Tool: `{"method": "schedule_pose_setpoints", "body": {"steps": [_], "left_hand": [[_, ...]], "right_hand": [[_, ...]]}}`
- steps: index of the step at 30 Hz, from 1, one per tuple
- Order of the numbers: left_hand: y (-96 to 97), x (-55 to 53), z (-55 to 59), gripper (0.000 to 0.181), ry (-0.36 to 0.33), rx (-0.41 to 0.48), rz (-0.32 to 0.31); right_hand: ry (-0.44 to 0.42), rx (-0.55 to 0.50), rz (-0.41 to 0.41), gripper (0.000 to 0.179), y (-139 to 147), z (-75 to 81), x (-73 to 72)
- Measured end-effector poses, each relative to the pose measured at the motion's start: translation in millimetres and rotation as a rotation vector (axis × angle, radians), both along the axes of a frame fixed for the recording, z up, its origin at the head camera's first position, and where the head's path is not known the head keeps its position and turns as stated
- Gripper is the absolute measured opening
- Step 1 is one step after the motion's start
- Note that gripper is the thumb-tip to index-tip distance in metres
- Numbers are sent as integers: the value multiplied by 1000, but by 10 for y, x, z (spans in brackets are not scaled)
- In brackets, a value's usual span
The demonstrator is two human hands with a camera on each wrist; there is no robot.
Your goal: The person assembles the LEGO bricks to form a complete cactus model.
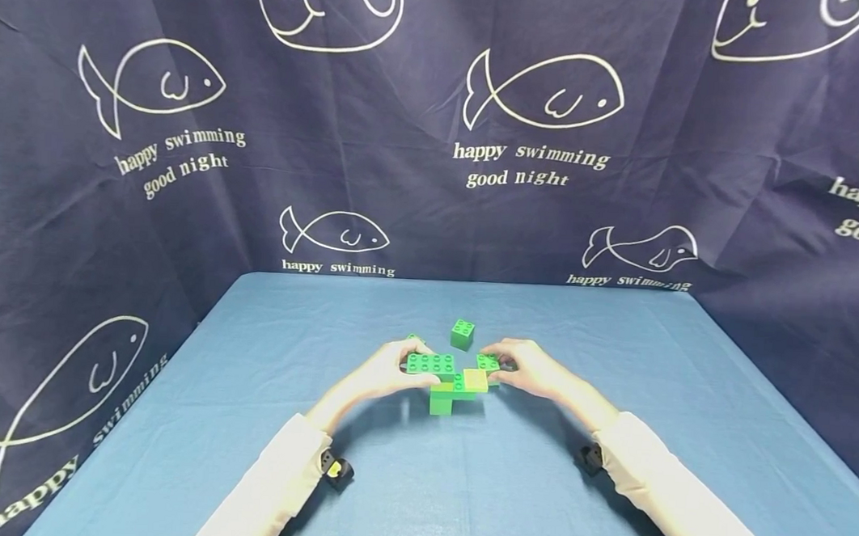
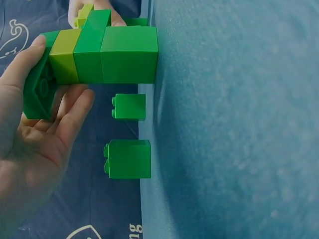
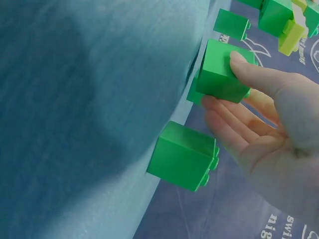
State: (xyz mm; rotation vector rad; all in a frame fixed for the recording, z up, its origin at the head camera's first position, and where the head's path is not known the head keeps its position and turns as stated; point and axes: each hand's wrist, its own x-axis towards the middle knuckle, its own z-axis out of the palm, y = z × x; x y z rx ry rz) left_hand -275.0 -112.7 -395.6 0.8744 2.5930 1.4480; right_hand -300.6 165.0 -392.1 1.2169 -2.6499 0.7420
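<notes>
My left hand [image 1: 389, 369] holds a long green building brick [image 1: 430, 365] with two rows of studs, thumb on its near side. That brick tops a small structure: beneath it come a yellow-green brick [image 2: 66, 56], a green brick [image 2: 90, 52] and a square green brick [image 2: 130, 55] at the bottom. A yellow-green brick [image 1: 475, 380] sits on the structure's right end. Just right of this, my right hand [image 1: 533, 369] pinches a square green brick [image 3: 224, 72] between thumb and fingers, its studs upward in the head view. Another green brick [image 3: 194, 89] shows partly hidden behind it.
A loose square green brick [image 1: 462, 333] stands on the blue cloth-covered table [image 1: 534, 500] behind the structure. One more green brick [image 1: 411, 337] peeks out behind my left hand. A dark curtain [image 1: 434, 187] with fish drawings hangs along the table's back and sides.
</notes>
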Motion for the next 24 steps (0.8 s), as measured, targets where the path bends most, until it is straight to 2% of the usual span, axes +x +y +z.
{"method": "schedule_pose_setpoints", "body": {"steps": [6, 10, 24], "left_hand": [[-1, -2, 2, 31, 2, 1, -4], [1, 0, 4, 31, 1, 0, -1], [-3, -6, -18, 31, 31, -19, 5]], "right_hand": [[1, -38, -40, 36, 17, 50, 36], [34, -43, -60, 36, 39, 82, 72], [51, -133, -67, 36, 97, 198, 186]]}}
